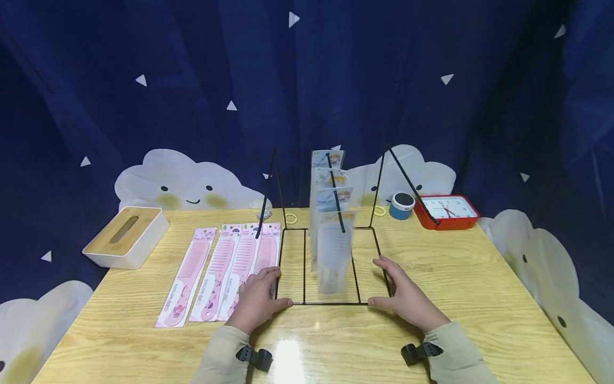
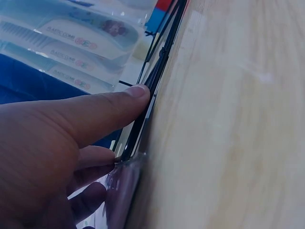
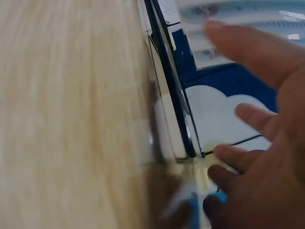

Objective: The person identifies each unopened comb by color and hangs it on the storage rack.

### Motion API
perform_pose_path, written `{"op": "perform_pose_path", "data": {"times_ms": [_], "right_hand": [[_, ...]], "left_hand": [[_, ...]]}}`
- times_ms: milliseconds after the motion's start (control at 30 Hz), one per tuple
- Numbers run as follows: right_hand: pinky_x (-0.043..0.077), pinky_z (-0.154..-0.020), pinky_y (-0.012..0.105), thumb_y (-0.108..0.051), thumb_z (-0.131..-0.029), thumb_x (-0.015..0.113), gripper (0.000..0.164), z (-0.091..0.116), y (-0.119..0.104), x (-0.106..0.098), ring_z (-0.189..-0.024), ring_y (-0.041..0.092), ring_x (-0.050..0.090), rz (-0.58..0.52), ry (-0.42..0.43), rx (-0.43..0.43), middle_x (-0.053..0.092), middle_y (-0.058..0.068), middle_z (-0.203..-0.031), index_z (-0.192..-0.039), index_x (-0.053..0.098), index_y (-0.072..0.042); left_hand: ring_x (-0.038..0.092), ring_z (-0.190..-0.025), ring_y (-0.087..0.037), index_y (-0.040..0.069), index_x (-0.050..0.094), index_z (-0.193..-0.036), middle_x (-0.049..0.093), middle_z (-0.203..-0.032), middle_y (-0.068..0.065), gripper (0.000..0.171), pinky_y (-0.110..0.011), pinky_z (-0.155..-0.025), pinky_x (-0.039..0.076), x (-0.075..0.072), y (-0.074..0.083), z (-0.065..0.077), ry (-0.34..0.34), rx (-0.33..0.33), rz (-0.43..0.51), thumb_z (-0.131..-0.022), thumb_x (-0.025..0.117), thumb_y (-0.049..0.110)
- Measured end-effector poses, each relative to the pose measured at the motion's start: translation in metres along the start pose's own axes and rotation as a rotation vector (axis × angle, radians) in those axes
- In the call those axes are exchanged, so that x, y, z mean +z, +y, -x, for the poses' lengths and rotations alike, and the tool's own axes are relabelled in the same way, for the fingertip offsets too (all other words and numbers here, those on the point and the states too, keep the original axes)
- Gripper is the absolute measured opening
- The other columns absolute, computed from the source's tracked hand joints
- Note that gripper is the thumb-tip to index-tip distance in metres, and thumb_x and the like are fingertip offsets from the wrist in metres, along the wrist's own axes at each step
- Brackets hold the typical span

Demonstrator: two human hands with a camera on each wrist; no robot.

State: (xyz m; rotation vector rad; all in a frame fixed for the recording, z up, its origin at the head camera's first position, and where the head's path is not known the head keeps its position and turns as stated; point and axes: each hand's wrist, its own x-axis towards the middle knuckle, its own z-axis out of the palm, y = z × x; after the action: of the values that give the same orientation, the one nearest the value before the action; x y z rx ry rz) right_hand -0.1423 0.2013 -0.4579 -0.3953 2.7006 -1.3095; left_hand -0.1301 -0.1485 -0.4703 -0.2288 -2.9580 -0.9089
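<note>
A black wire display rack (image 1: 331, 304) stands on the table. Several clear packs of pale blue combs (image 1: 334, 250) hang in a row from its middle hook. My left hand (image 1: 261, 298) pinches the rack's front left corner, thumb against the front bar, fingertips at the left end (image 2: 57, 129). At the front right corner is my right hand (image 1: 408, 296), with fingers spread around the frame. In the right wrist view it looks blurred, and whether it touches the wire I cannot tell. Several packs of pink combs (image 1: 223, 272) lie beside the rack, partly behind my left hand.
A white tissue box with a wooden lid (image 1: 127, 234) sits at the left. Behind the rack's right side are a blue round speaker (image 1: 401, 207) and a red clock (image 1: 448, 210). Yellow rings (image 1: 290, 218) lie near the rack's back. A dark blue curtain (image 1: 307, 80) hangs behind the table.
</note>
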Motion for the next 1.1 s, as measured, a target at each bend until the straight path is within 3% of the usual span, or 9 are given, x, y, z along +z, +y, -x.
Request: {"op": "perform_pose_path", "data": {"times_ms": [133, 333, 467, 633, 767, 933, 1100], "right_hand": [[0.021, -0.115, 0.062, -0.035, -0.076, 0.088, 0.105, 0.0, 0.013, -0.002, -0.147, 0.046, 0.02, 0.04, -0.046, 0.033, 0.019, 0.024, -0.163, -0.157, 0.027, -0.005], [0.012, -0.116, 0.065, -0.039, -0.078, 0.086, 0.107, -0.001, 0.017, -0.004, -0.148, 0.049, 0.013, 0.12, -0.057, 0.047, 0.02, 0.027, -0.162, -0.155, 0.026, 0.005], [0.017, -0.115, 0.064, -0.041, -0.079, 0.085, 0.106, 0.0, 0.016, -0.005, -0.149, 0.046, 0.012, 0.135, -0.061, 0.055, 0.021, 0.024, -0.163, -0.154, 0.027, 0.007], [0.022, -0.114, 0.064, -0.039, -0.08, 0.085, 0.103, -0.002, 0.016, -0.006, -0.148, 0.046, 0.015, 0.14, -0.047, 0.019, 0.023, 0.025, -0.162, -0.153, 0.029, 0.008], [0.022, -0.114, 0.063, -0.039, -0.08, 0.085, 0.103, -0.002, 0.016, -0.007, -0.149, 0.046, 0.015, 0.142, -0.042, 0.016, 0.024, 0.024, -0.162, -0.153, 0.03, 0.008], [0.02, -0.115, 0.063, -0.039, -0.079, 0.086, 0.104, -0.001, 0.016, -0.006, -0.149, 0.046, 0.015, 0.134, -0.048, 0.036, 0.023, 0.024, -0.162, -0.153, 0.03, 0.008], [0.021, -0.115, 0.063, -0.039, -0.079, 0.086, 0.104, -0.001, 0.015, -0.007, -0.149, 0.046, 0.016, 0.127, -0.054, 0.048, 0.023, 0.024, -0.162, -0.153, 0.03, 0.008]], "left_hand": [[0.053, -0.116, -0.036, 0.005, 0.061, -0.135, 0.056, -0.142, -0.01, 0.074, -0.056, -0.09, 0.039, 0.0, 0.0, 0.001, 0.006, 0.006, 0.001, -0.074, 0.088, 0.037], [0.054, -0.114, -0.035, 0.006, 0.062, -0.134, 0.056, -0.142, -0.009, 0.073, -0.055, -0.09, 0.039, 0.0, -0.001, 0.002, 0.003, 0.0, -0.004, -0.073, 0.089, 0.037], [0.054, -0.115, -0.036, 0.005, 0.062, -0.133, 0.057, -0.142, -0.01, 0.071, -0.056, -0.093, 0.039, -0.002, -0.003, 0.001, -0.004, 0.014, 0.02, -0.075, 0.088, 0.037], [0.056, -0.116, -0.035, 0.003, 0.062, -0.132, 0.062, -0.132, -0.012, 0.064, -0.051, -0.102, 0.042, -0.009, -0.01, -0.008, 0.05, 0.014, 0.073, -0.08, 0.084, 0.032], [0.055, -0.119, -0.037, 0.0, 0.061, -0.132, 0.063, -0.128, -0.015, 0.059, -0.049, -0.105, 0.042, -0.019, -0.018, -0.018, 0.082, -0.015, 0.07, -0.083, 0.081, 0.028], [0.052, -0.125, -0.042, -0.003, 0.058, -0.135, 0.06, -0.133, -0.021, 0.062, -0.052, -0.108, 0.039, -0.027, -0.029, -0.026, 0.028, -0.074, 0.016, -0.085, 0.079, 0.029], [0.053, -0.125, -0.043, -0.004, 0.059, -0.133, 0.06, -0.132, -0.023, 0.059, -0.053, -0.107, 0.039, -0.035, -0.037, -0.03, 0.021, -0.1, -0.001, -0.087, 0.077, 0.027]]}}
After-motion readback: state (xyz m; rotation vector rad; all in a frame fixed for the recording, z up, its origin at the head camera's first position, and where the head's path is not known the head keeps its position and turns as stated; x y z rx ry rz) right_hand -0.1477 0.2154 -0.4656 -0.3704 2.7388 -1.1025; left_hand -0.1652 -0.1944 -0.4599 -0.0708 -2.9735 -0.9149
